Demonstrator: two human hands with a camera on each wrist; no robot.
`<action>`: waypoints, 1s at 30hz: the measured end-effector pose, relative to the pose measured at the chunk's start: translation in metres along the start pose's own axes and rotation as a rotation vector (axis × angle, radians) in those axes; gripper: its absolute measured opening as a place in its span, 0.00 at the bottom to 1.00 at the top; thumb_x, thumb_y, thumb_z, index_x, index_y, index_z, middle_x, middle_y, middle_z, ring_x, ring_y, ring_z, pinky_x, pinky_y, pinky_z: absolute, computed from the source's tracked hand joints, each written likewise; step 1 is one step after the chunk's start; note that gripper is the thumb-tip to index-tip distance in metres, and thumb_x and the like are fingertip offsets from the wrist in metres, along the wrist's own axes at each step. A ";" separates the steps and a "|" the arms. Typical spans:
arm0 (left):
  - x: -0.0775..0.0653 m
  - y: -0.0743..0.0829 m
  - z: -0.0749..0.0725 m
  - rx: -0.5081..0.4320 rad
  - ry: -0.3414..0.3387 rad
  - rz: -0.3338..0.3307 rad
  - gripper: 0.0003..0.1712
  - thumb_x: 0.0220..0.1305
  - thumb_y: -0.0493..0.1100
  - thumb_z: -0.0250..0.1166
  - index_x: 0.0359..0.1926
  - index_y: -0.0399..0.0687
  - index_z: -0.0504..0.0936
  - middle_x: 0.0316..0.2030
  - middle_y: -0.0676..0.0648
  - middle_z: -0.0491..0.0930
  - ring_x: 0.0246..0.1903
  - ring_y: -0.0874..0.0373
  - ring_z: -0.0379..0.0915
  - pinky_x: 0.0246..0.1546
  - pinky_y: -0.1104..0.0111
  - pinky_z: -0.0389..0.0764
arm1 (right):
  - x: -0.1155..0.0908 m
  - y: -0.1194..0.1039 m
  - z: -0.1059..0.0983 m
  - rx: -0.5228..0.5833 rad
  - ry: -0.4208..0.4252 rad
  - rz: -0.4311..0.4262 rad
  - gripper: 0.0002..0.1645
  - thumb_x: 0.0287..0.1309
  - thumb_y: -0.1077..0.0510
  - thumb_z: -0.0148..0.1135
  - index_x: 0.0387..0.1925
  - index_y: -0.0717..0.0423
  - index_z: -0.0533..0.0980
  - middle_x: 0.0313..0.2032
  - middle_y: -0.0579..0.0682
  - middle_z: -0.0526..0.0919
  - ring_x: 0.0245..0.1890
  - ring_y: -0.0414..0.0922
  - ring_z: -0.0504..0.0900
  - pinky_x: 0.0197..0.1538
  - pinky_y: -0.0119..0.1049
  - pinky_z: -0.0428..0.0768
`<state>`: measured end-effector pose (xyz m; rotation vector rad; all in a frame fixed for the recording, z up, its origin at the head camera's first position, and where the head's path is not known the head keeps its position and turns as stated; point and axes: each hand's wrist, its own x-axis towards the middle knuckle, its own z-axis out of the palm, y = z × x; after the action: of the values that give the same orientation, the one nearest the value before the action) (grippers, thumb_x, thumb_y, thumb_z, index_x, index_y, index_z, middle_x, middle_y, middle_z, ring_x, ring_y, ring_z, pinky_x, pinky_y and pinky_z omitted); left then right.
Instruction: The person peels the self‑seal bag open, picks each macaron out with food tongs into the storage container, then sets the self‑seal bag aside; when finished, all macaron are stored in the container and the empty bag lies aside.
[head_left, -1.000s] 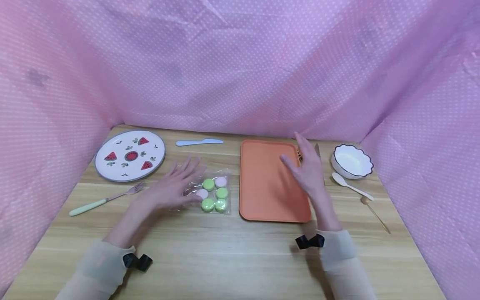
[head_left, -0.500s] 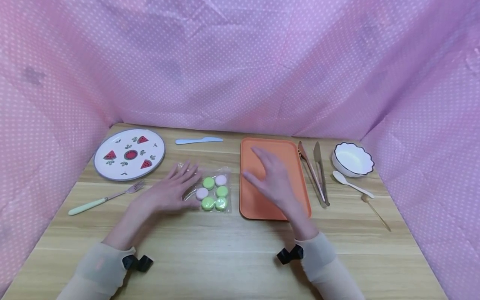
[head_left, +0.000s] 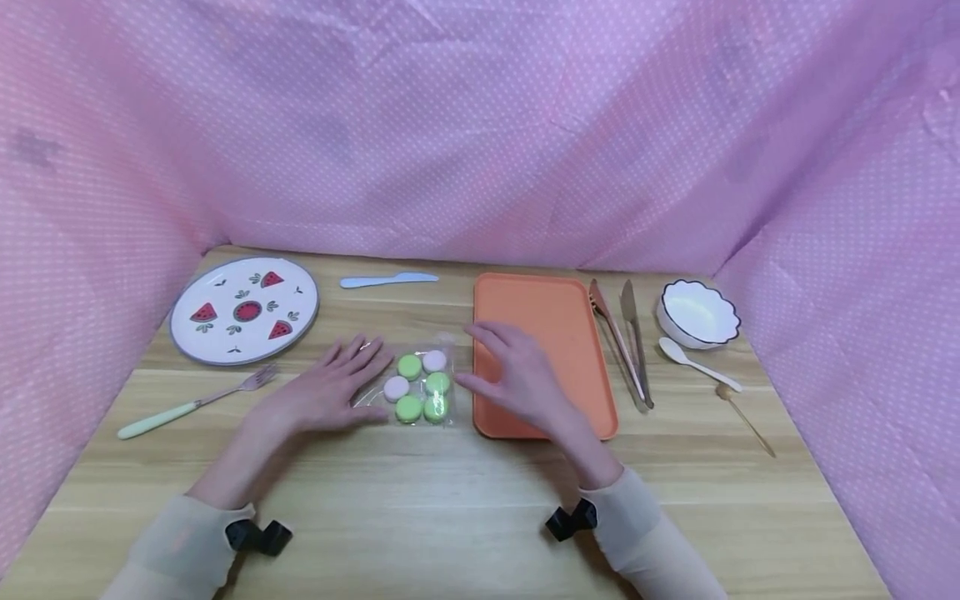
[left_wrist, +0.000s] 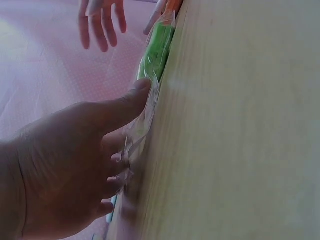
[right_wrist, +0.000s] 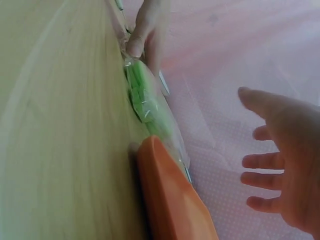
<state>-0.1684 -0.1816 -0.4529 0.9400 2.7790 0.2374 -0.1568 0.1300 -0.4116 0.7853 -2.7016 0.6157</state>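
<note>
A clear plastic bag [head_left: 417, 349] of green and pale pink macarons [head_left: 409, 367] lies on the wooden table. At the bag's left end is my left hand [head_left: 326, 392], fingers spread and fairly straight; in the left wrist view its thumb [left_wrist: 127, 106] touches the plastic. My right hand [head_left: 517, 375] hovers above the left side of the orange tray [head_left: 558, 333], holding nothing. Its fingers [right_wrist: 262, 161] are apart and relaxed in the right wrist view, with the tray and the bag below. Part of the bag's left end is hidden under my left hand.
A watermelon-patterned plate [head_left: 225, 287] and a green-handled fork [head_left: 161, 419] lie left. Behind the bag is a light blue knife [head_left: 386, 280]. Right of the tray are metal cutlery [head_left: 633, 333], a scalloped white bowl [head_left: 697, 315], a white spoon [head_left: 697, 367] and a small gold spoon [head_left: 750, 425].
My right hand has moved left from the tray's right edge to its left side, towards the bag. My left hand has lowered onto the bag's left end. The view has shifted slightly.
</note>
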 end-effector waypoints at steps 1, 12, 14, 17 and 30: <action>-0.001 -0.001 0.000 0.000 -0.003 -0.003 0.53 0.55 0.78 0.48 0.74 0.57 0.46 0.75 0.46 0.40 0.74 0.41 0.34 0.71 0.45 0.42 | 0.000 -0.001 0.001 -0.004 -0.014 -0.008 0.41 0.50 0.33 0.63 0.63 0.45 0.68 0.58 0.48 0.75 0.59 0.46 0.73 0.60 0.46 0.71; 0.002 0.004 -0.009 -0.058 -0.097 -0.055 0.54 0.54 0.78 0.50 0.74 0.60 0.44 0.75 0.48 0.37 0.74 0.42 0.31 0.70 0.43 0.44 | -0.008 -0.024 0.022 -0.055 -0.143 -0.074 0.28 0.43 0.31 0.67 0.41 0.44 0.77 0.42 0.43 0.81 0.46 0.42 0.78 0.53 0.42 0.72; 0.002 0.004 -0.009 -0.070 -0.106 -0.061 0.54 0.53 0.77 0.51 0.74 0.60 0.44 0.75 0.49 0.36 0.74 0.43 0.30 0.70 0.43 0.43 | -0.011 -0.027 0.025 -0.090 -0.175 -0.068 0.28 0.43 0.30 0.66 0.38 0.42 0.76 0.41 0.42 0.80 0.46 0.42 0.76 0.54 0.42 0.71; 0.003 0.005 -0.009 -0.076 -0.111 -0.064 0.55 0.53 0.77 0.52 0.74 0.60 0.43 0.75 0.49 0.35 0.74 0.42 0.29 0.70 0.43 0.42 | -0.014 -0.031 0.029 -0.141 -0.224 -0.071 0.27 0.43 0.29 0.65 0.36 0.41 0.75 0.40 0.40 0.77 0.46 0.42 0.73 0.54 0.41 0.70; 0.006 0.003 -0.006 -0.050 -0.101 -0.047 0.55 0.54 0.77 0.50 0.74 0.58 0.42 0.75 0.47 0.35 0.74 0.41 0.29 0.70 0.44 0.42 | -0.017 -0.036 0.034 -0.222 -0.301 -0.064 0.22 0.44 0.31 0.65 0.29 0.41 0.72 0.34 0.39 0.73 0.41 0.42 0.70 0.48 0.40 0.68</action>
<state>-0.1724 -0.1758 -0.4471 0.8496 2.6865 0.2436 -0.1270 0.0944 -0.4356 0.9656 -2.9302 0.1884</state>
